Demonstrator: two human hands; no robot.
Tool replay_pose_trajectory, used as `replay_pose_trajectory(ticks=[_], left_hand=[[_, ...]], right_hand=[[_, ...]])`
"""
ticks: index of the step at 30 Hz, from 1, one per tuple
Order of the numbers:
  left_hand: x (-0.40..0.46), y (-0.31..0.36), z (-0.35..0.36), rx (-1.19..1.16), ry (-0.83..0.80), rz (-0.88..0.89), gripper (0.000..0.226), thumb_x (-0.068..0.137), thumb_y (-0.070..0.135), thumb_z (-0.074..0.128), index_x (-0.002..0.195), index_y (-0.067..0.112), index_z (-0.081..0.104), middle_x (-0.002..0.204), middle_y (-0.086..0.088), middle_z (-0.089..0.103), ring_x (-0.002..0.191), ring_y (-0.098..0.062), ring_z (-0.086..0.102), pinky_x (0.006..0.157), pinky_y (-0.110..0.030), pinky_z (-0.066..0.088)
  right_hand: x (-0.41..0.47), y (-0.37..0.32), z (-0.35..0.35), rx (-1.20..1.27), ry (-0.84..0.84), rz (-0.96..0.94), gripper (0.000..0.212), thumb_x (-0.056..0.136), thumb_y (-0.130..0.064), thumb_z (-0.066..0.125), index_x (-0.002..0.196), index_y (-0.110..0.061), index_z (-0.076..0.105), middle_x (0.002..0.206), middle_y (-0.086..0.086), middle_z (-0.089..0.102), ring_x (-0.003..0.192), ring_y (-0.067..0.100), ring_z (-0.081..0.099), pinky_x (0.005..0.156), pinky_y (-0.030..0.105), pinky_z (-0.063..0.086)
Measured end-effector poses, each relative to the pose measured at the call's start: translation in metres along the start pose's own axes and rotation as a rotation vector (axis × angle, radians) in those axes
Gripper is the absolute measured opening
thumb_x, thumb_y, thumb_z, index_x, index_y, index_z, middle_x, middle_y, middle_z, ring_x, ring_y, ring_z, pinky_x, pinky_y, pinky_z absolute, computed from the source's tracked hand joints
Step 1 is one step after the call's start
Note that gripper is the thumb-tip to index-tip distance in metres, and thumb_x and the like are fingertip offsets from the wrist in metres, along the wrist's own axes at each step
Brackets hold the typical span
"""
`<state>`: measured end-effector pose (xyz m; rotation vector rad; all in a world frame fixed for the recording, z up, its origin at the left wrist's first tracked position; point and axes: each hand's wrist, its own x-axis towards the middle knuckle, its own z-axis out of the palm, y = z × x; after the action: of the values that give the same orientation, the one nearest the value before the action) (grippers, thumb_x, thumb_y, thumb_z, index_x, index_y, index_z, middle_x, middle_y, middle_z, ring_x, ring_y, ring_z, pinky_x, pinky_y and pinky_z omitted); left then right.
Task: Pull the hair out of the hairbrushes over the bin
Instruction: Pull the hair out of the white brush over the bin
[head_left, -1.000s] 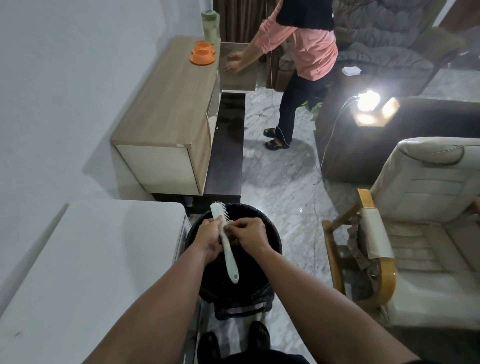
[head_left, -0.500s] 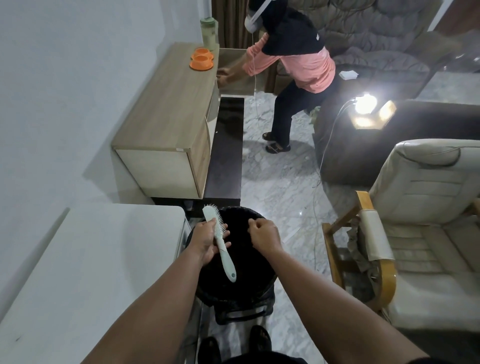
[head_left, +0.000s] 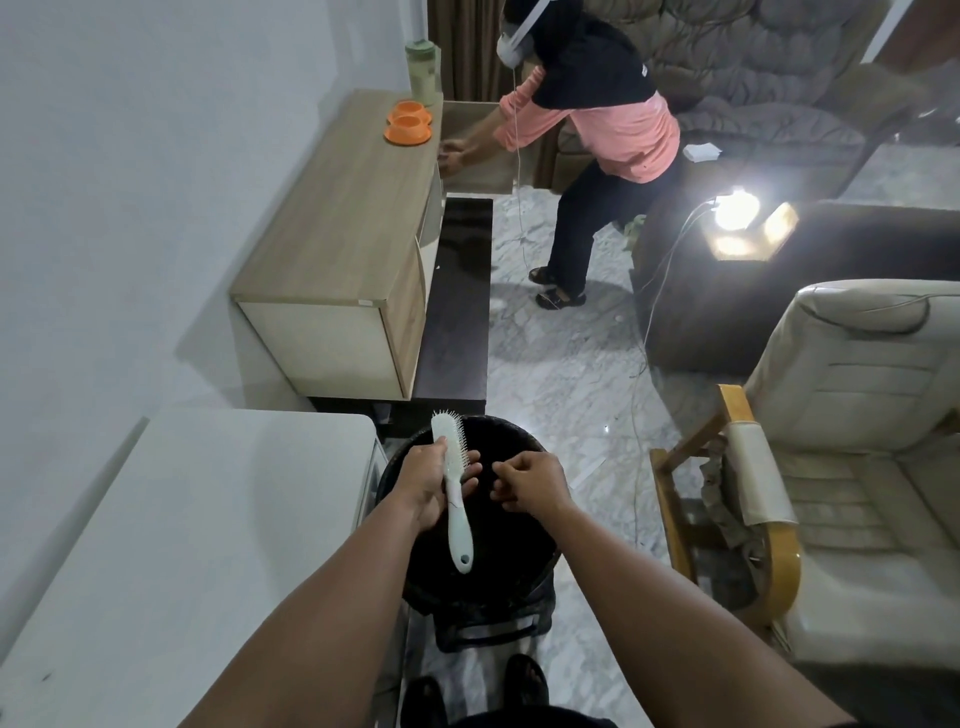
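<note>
Left hand (head_left: 428, 486) clamped the pale plastic hairbrush (head_left: 453, 488) over the round black bin (head_left: 524, 535); right hand (head_left: 530, 486) pinched shut, possibly on hair — best dropped straight down.

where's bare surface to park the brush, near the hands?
Nearest: the white tabletop, bare from the wall to its edge beside the bin, just outside the left hand holding the hairbrush. The wooden cabinet top is bare on its near half; orange bowls crowd the far end. Floor right of the right hand is open up to the armchair.
</note>
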<state>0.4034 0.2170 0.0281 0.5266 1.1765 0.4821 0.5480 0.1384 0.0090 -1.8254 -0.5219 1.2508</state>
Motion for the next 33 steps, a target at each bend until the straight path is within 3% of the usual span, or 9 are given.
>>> replay_pose_trajectory(ticks=[4, 6, 8, 12, 15, 21, 25, 28, 33], left_hand=[[-0.001, 0.006, -0.002, 0.009, -0.003, -0.011, 0.040, 0.110, 0.040, 0.036, 0.110, 0.006, 0.058, 0.105, -0.018, 0.067, 0.082, -0.027, 0.066, 0.064, -0.033, 0.055], [-0.003, 0.005, 0.000, 0.005, -0.023, -0.019, 0.039, 0.107, 0.032, 0.034, 0.106, 0.002, 0.060, 0.095, -0.017, 0.065, 0.076, -0.027, 0.063, 0.067, -0.035, 0.051], [-0.007, 0.003, 0.006, -0.046, -0.069, -0.008, 0.034, 0.100, 0.021, 0.033, 0.098, 0.003, 0.061, 0.085, -0.016, 0.064, 0.071, -0.027, 0.064, 0.063, -0.034, 0.054], [-0.017, 0.002, 0.019, -0.095, -0.171, -0.014, 0.037, 0.103, 0.022, 0.033, 0.088, 0.007, 0.064, 0.072, -0.010, 0.061, 0.060, -0.019, 0.064, 0.051, -0.026, 0.055], [-0.013, -0.001, 0.011, 0.102, -0.115, -0.019, 0.033, 0.099, 0.025, 0.036, 0.082, 0.013, 0.061, 0.066, -0.005, 0.056, 0.052, -0.015, 0.053, 0.043, -0.024, 0.039], [-0.012, 0.000, -0.016, 0.181, -0.074, -0.012, 0.041, 0.107, 0.028, 0.032, 0.123, 0.003, 0.060, 0.106, -0.020, 0.072, 0.065, -0.014, 0.055, 0.038, -0.018, 0.036], [-0.012, -0.003, -0.019, 0.229, -0.041, -0.012, 0.042, 0.107, 0.029, 0.032, 0.126, 0.005, 0.061, 0.106, -0.018, 0.072, 0.068, -0.015, 0.061, 0.041, -0.019, 0.036], [-0.015, -0.007, -0.009, 0.268, -0.063, -0.004, 0.045, 0.108, 0.039, 0.037, 0.123, 0.009, 0.067, 0.092, -0.010, 0.072, 0.063, -0.016, 0.061, 0.042, -0.021, 0.034], [-0.015, -0.013, -0.005, 0.436, -0.117, 0.098, 0.041, 0.107, 0.045, 0.046, 0.118, 0.009, 0.063, 0.079, -0.010, 0.068, 0.049, -0.012, 0.048, 0.038, -0.019, 0.032]], right_hand=[[0.002, -0.002, 0.000, -0.198, 0.105, -0.085, 0.041, 0.106, -0.033, 0.053, 0.079, -0.009, 0.071, 0.056, 0.004, 0.065, 0.050, 0.017, 0.062, 0.060, 0.036, 0.055], [-0.003, -0.010, 0.008, -0.197, 0.070, -0.216, 0.017, 0.102, -0.029, 0.059, 0.106, -0.020, 0.073, 0.074, -0.001, 0.068, 0.062, 0.015, 0.065, 0.072, 0.038, 0.059], [-0.004, -0.012, 0.018, -0.306, 0.002, -0.374, 0.032, 0.089, -0.034, 0.076, 0.120, -0.033, 0.072, 0.087, -0.007, 0.068, 0.073, 0.010, 0.067, 0.080, 0.027, 0.059], [-0.008, -0.017, 0.025, -0.347, 0.049, -0.417, 0.011, 0.084, -0.028, 0.082, 0.095, -0.025, 0.085, 0.086, -0.009, 0.076, 0.077, 0.003, 0.070, 0.076, 0.015, 0.053], [-0.003, -0.019, 0.023, -0.229, 0.010, -0.300, 0.010, 0.089, -0.019, 0.079, 0.079, -0.018, 0.082, 0.068, -0.002, 0.077, 0.064, 0.010, 0.073, 0.073, 0.035, 0.064], [0.026, 0.009, -0.013, -0.318, 0.225, 0.110, 0.029, 0.090, -0.034, 0.071, 0.073, -0.011, 0.074, 0.064, 0.010, 0.075, 0.066, 0.031, 0.077, 0.071, 0.047, 0.066], [0.012, -0.002, -0.012, -0.259, 0.225, 0.047, 0.034, 0.096, -0.037, 0.053, 0.102, -0.008, 0.070, 0.081, 0.010, 0.072, 0.066, 0.027, 0.069, 0.065, 0.044, 0.064], [0.002, -0.020, 0.013, -0.057, -0.013, -0.106, 0.032, 0.095, -0.026, 0.074, 0.125, -0.028, 0.063, 0.096, 0.009, 0.069, 0.070, 0.024, 0.069, 0.052, 0.030, 0.059], [0.011, -0.022, 0.022, -0.040, 0.179, -0.153, 0.008, 0.085, -0.025, 0.082, 0.078, -0.028, 0.082, 0.069, 0.000, 0.077, 0.062, 0.017, 0.070, 0.073, 0.042, 0.065]])
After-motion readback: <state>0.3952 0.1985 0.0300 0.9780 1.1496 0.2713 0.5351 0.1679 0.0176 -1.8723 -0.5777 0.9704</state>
